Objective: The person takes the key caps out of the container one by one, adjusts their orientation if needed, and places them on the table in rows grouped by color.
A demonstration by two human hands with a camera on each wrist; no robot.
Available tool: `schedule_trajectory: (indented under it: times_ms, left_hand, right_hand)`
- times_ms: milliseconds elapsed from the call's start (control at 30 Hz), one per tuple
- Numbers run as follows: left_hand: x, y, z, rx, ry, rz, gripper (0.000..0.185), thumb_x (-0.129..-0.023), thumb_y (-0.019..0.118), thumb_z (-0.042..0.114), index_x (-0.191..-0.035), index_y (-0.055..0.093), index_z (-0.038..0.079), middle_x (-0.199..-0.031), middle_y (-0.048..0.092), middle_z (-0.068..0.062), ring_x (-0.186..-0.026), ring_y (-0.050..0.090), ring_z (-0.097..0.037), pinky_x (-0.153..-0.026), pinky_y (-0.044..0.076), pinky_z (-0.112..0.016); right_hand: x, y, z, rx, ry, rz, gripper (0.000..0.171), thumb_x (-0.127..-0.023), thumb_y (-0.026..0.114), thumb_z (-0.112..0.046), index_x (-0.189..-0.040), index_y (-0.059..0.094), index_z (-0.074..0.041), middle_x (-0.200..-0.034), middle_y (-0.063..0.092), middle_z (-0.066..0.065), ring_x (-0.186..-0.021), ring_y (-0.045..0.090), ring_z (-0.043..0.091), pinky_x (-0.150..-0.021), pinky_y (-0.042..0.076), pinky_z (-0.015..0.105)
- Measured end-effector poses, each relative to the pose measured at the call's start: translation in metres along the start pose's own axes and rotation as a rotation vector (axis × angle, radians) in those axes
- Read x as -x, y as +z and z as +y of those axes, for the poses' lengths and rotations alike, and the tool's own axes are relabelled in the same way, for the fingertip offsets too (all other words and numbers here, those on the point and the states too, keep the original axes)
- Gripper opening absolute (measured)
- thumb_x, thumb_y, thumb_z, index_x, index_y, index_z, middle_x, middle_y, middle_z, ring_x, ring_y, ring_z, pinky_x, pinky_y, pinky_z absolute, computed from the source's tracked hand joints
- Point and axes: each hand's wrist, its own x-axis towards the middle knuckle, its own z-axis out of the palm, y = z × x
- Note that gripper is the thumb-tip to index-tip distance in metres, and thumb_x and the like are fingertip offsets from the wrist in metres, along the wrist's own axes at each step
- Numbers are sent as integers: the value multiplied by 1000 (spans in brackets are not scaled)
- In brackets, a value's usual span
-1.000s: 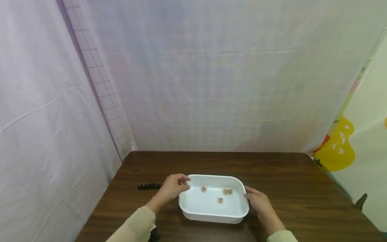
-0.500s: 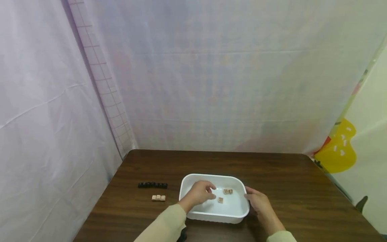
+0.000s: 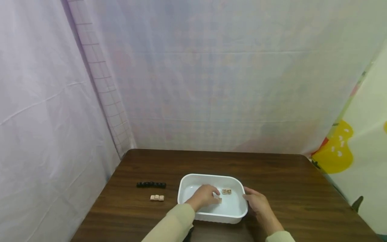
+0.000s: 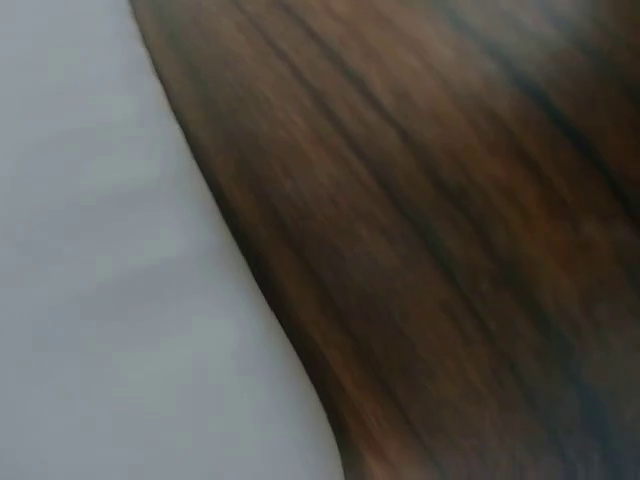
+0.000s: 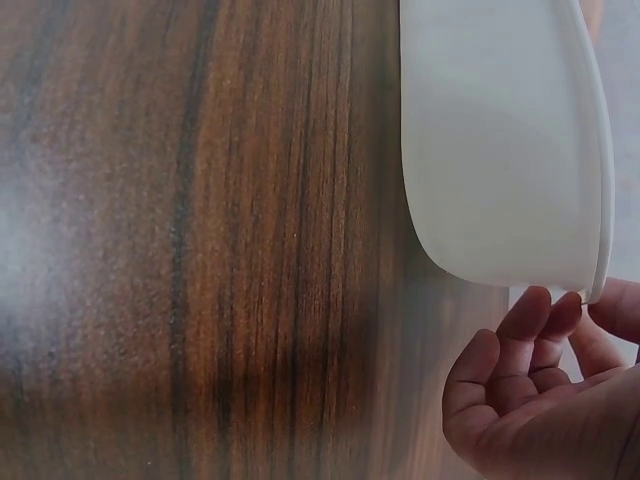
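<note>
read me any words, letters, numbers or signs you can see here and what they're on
No readable text in any view.
Tan tiles in the white tray: dark marks on top, too small to read.
Tan tiles and black pieces on the table: too small to tell.
Right curtain: yellow picture, no words.

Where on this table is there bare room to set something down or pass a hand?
Bare wood runs behind the white tray to the curtain, and right of the right hand to the table edge. Left of the tray it is tighter: a black block row and tan block row lie there. The left hand fills the tray's middle.
</note>
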Motion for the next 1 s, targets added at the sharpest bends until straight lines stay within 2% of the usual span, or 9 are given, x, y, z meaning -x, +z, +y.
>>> schedule_trajectory:
  times_ms: [100,200,333,500,633,700,867,1000]
  left_hand:
    - [2,0,-1,-57,-6,-3,19,-76,81,15,-94,76,11,-75,65,4,-70,54,-7,-74,45,-22]
    - [2,1,-1,-74,-1,-9,20,-76,80,17,-95,76,11,-77,65,5,-72,55,-8,-77,46,-22]
    - [1,2,-1,-80,14,-11,20,-77,79,19,-96,77,13,-78,67,5,-75,57,-8,-78,46,-22]
    - [1,3,-1,-72,24,-3,14,-77,79,17,-91,78,13,-77,67,6,-75,57,-8,-78,46,-21]
    - [0,1,-3,-20,33,25,10,-75,79,11,-85,75,10,-78,69,4,-75,58,-8,-78,46,-21]
    - [-1,-1,-4,17,31,41,9,-74,79,7,-82,74,9,-76,68,4,-71,56,-7,-74,45,-20]
    - [-2,-5,-5,147,-29,52,11,-73,76,-1,-81,71,5,-64,61,5,-53,53,-5,-55,44,-20]
    - [-1,-9,-4,194,-32,69,14,-71,75,-3,-82,71,4,-61,58,5,-51,51,-4,-53,44,-20]
  right_hand:
    - [0,2,-1,-9,5,-4,48,-93,55,-3,-139,46,11,-111,66,29,-84,68,24,-72,57,38]
    - [1,2,-1,-7,11,-5,48,-94,54,-3,-139,45,11,-112,65,30,-85,68,24,-73,56,38]
    - [0,1,-1,9,21,4,48,-94,54,-3,-139,46,10,-115,64,29,-85,68,23,-73,56,38]
    - [0,0,-1,8,8,6,48,-94,53,-3,-139,46,11,-114,64,31,-87,67,24,-74,56,38]
    - [0,1,-1,0,-7,0,48,-94,54,-3,-139,45,13,-112,65,31,-87,67,25,-75,56,38]
    - [1,1,-1,-2,-7,0,48,-94,54,-3,-139,45,12,-112,65,31,-86,67,24,-74,56,38]
    - [1,1,-1,-11,9,6,48,-94,53,-2,-139,45,12,-113,65,30,-85,67,24,-73,56,38]
    - [1,1,-1,-16,12,7,48,-94,53,-3,-140,45,11,-113,64,31,-84,67,24,-73,56,38]
